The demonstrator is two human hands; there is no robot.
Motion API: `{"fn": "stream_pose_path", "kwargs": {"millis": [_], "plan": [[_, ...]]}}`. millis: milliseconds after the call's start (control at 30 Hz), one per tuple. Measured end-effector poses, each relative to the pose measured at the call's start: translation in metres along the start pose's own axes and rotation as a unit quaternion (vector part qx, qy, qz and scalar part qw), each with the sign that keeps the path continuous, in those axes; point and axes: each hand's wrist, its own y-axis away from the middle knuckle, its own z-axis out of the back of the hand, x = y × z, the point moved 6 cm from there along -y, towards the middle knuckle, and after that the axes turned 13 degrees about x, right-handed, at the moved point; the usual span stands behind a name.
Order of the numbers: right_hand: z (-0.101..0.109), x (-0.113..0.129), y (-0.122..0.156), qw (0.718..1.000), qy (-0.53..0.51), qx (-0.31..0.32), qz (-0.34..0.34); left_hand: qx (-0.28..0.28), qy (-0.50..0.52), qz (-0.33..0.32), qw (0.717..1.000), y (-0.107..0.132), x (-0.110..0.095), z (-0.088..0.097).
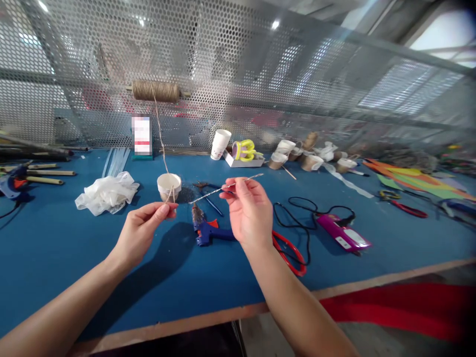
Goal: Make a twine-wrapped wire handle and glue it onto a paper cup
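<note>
where fibrous twine (159, 134) hangs, thin twisted wire (208, 195)

Blue table (55, 238), by clock face from its middle:
- glue gun (206, 229), 6 o'clock
- red scissors (290, 253), 5 o'clock
- purple device (344, 233) with black cord, 4 o'clock
- crumpled white plastic (107, 193), 9 o'clock
- paper cup (220, 144) and yellow tape rolls (243, 149), 12 o'clock

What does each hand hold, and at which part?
Left hand pinches the twine near its lower end; right hand pinches the thin rod near its middle.
</note>
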Motion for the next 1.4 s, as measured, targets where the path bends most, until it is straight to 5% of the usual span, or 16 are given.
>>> {"fn": "stream_pose_path", "kwargs": {"millis": [200, 300, 933, 1400], "plan": [[-0.028, -0.014, 0.018, 0.969, 0.092, 0.192, -0.126, 0.052, -0.063, -0.01, 0.997, 0.005, -0.017, -0.011], [-0.041, -0.025, 0.033, 0.946, 0.114, 0.235, -0.192, 0.07, -0.087, -0.003, 0.994, 0.008, -0.022, -0.016], [-0.049, -0.037, 0.044, 0.939, 0.081, 0.24, -0.233, 0.002, -0.18, 0.018, 0.983, 0.007, -0.025, -0.008], [-0.05, -0.042, 0.045, 0.935, 0.079, 0.248, -0.242, 0.026, -0.067, 0.031, 0.997, 0.01, -0.019, -0.016]]}}
